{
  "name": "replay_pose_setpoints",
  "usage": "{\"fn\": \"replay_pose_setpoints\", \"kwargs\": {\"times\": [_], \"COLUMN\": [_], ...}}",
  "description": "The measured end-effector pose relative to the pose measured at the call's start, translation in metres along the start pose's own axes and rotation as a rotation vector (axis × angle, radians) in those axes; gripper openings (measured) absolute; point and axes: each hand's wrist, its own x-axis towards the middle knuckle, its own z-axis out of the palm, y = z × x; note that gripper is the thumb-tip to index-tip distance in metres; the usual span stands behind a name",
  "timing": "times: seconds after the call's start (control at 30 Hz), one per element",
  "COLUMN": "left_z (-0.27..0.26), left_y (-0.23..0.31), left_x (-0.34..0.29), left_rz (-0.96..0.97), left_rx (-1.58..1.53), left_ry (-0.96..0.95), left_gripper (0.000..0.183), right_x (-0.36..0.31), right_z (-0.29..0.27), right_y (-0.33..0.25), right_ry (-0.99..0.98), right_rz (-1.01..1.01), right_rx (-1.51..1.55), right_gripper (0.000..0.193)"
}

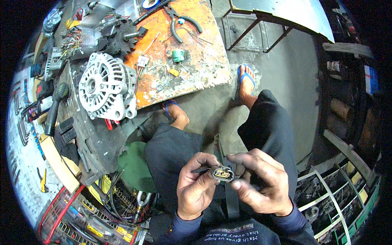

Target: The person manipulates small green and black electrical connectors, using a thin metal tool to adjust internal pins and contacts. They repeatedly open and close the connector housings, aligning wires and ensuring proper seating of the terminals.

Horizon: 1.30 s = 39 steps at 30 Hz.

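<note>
In front of my lap, my left hand (194, 190) pinches a small black electrical connector (223, 174) between thumb and fingers. Its oval open end faces up, and gold-coloured metal contacts show inside. My right hand (263, 179) is close on the connector's right side, its thumb and forefinger spread apart. Whether a right fingertip touches the connector I cannot tell. Both hands have dark smudges on the fingers.
A silver alternator (102, 85) lies on the bench at left, beside a black-handled brush (57, 104). On the worn orange board (204, 57) are pliers (175, 30), a green connector (178, 56), a white connector (142, 61) and loose wires. A metal rack (326, 200) stands lower right.
</note>
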Motion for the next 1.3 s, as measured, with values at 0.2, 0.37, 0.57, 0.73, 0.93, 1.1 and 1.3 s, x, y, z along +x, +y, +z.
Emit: {"fn": "replay_pose_setpoints", "kwargs": {"times": [0.2, 0.37, 0.57, 0.73, 0.93, 1.1, 1.3], "left_z": [0.006, -0.006, -0.005, -0.008, -0.007, -0.007, 0.005], "left_y": [-0.008, -0.010, -0.010, -0.014, -0.018, -0.019, -0.026], "left_x": [-0.008, -0.007, -0.003, -0.002, -0.002, -0.003, -0.003], "left_rz": [0.095, 0.204, 0.249, 0.244, 0.233, 0.193, 0.104], "left_rx": [0.064, 0.443, 0.521, 0.605, 0.688, 0.661, 0.532], "left_ry": [-0.047, -0.077, -0.034, 0.023, 0.083, 0.072, 0.104], "left_gripper": [0.031, 0.036, 0.019, 0.018, 0.020, 0.016, 0.020], "right_x": [0.004, 0.005, 0.007, 0.006, 0.003, 0.002, 0.003], "right_z": [0.002, -0.003, -0.002, 0.007, 0.006, 0.006, 0.003], "right_y": [0.010, 0.009, 0.016, 0.021, 0.024, 0.023, 0.021], "right_ry": [0.001, -0.037, -0.052, 0.020, 0.015, 0.026, 0.019], "right_rz": [-0.115, -0.101, -0.112, -0.179, -0.159, -0.130, -0.118], "right_rx": [-0.026, -0.048, -0.049, -0.102, -0.152, -0.122, -0.164], "right_gripper": [0.034, 0.038, 0.040, 0.038, 0.036, 0.035, 0.033]}}
